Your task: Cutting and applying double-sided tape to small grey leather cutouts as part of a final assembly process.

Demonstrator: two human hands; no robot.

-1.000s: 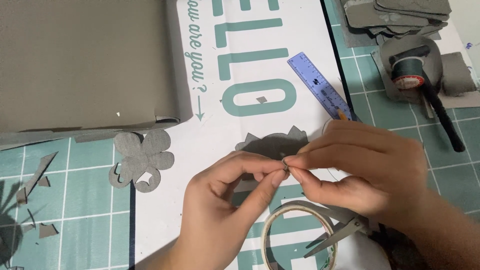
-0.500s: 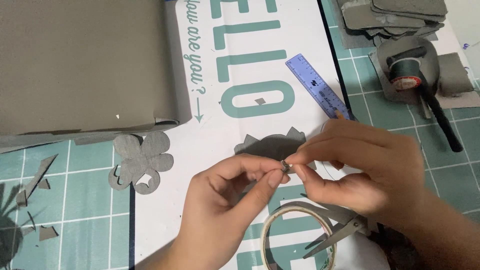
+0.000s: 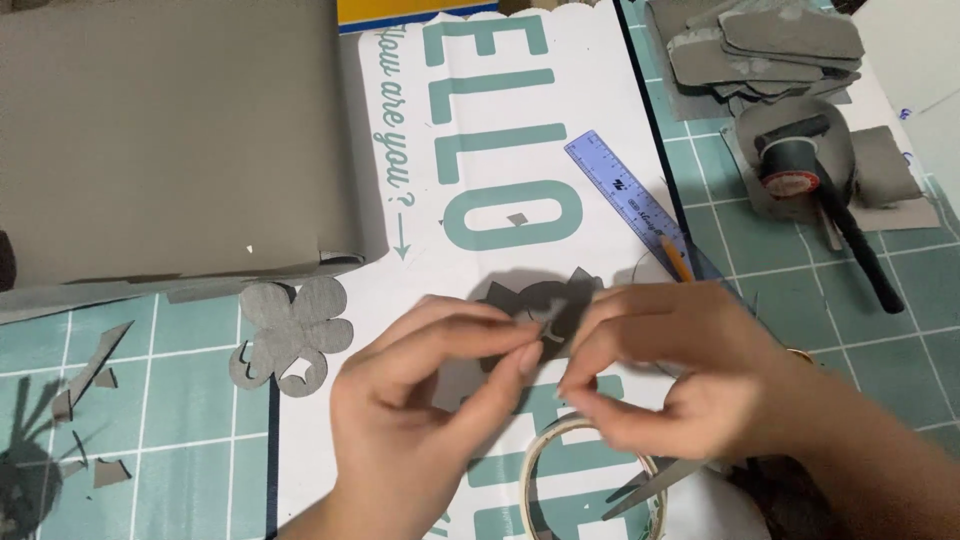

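Observation:
My left hand and my right hand meet at their fingertips in the middle of the view, both blurred by motion. They pinch a small pale strip, possibly tape, just above a dark grey cut-out shape. That shape lies on a white sheet with large teal letters and is partly hidden by my fingers. A roll of pale tape sits right below my hands, with scissor blades across its rim under my right hand.
A grey flower-shaped cut-out lies left of my hands on the green grid cutting mat, with grey scraps further left. A large grey sheet fills the upper left. A blue ruler, pencil, thread spool, black tool and stacked grey pieces are at right.
My fingertips have shifted slightly down and a little apart from where they pinched together. The cut-out beneath shows more, and the view has tilted slightly.

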